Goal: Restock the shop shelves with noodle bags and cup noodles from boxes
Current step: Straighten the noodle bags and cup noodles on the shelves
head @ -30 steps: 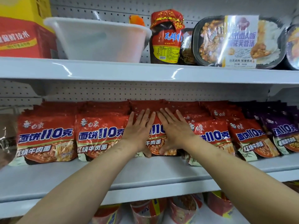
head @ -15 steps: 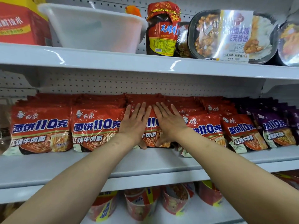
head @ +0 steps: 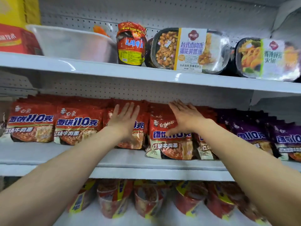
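So the two hands have split apart since half a second ago. They were side by side on one bag, and now the left grip (head: 124,119) sits on the third red bag (head: 138,141) while the right grip (head: 185,119) has slid over to the fourth red bag (head: 171,144). Both are wide open with flat palms and straight fingers, pressing on the fronts and holding nothing.

The red noodle bags (head: 78,126) stand in a row on the middle shelf (head: 127,159), with purple bags (head: 250,136) just beside them on the right. The cup noodles (head: 114,199) lie on the shelf below.

Looks to me like the tidy-up step: patting the freshly placed bags back and squaring up the row. The fourth bag sits further forward than its neighbours, nearer the shelf lip, so I'd guess the next move is a gentle even push to bring it in line. No box in view, so more stock means turning away first.
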Demonstrator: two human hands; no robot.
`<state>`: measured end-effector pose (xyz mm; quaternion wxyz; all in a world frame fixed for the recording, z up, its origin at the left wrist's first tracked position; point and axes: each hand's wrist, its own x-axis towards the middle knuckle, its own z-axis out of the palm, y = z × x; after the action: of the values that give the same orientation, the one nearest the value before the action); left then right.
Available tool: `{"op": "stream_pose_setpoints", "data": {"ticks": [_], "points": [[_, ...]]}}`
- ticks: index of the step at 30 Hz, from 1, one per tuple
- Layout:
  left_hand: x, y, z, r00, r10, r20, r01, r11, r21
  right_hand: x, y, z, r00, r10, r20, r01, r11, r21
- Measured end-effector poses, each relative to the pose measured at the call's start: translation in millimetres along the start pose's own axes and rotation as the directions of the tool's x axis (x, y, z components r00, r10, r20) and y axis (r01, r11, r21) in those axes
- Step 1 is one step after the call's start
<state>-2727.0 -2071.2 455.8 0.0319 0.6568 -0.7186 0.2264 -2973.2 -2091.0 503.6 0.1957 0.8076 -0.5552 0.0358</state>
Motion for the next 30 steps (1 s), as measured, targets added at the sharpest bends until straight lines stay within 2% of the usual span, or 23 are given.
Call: {"op": "stream_pose_setpoints", "data": {"ticks": [5, 12, 22, 30], "points": [[-4.6, 73.8, -24.4, 0.999, 0.038, 0.024, -0.035, 0.994, -0.108, -19.9, 40.7, 24.7, 0.991, -0.123, 0.057, 0.121, 0.992, 0.038], [-7.6, 114.2, -23.8, 0.992, -0.004, 0.130, 0.002, 1.000, 0.012, -24.9, 40.5, 54.3, 0.972, -0.223, 0.075, 0.216, 0.972, 0.094], [30.0, 105.4, 0.4, 0.995, 0.054, 0.082, -0.059, 0.996, 0.063, 6.5, 31.3, 79.6, 0.988, -0.156, -0.010, 0.157, 0.986, 0.058], [64.1, 107.0, 17.0, 0.999, -0.033, -0.026, 0.036, 0.992, 0.119, 36.5, 29.6, 94.1, 0.977, -0.123, -0.172, 0.130, 0.991, 0.030]]}}
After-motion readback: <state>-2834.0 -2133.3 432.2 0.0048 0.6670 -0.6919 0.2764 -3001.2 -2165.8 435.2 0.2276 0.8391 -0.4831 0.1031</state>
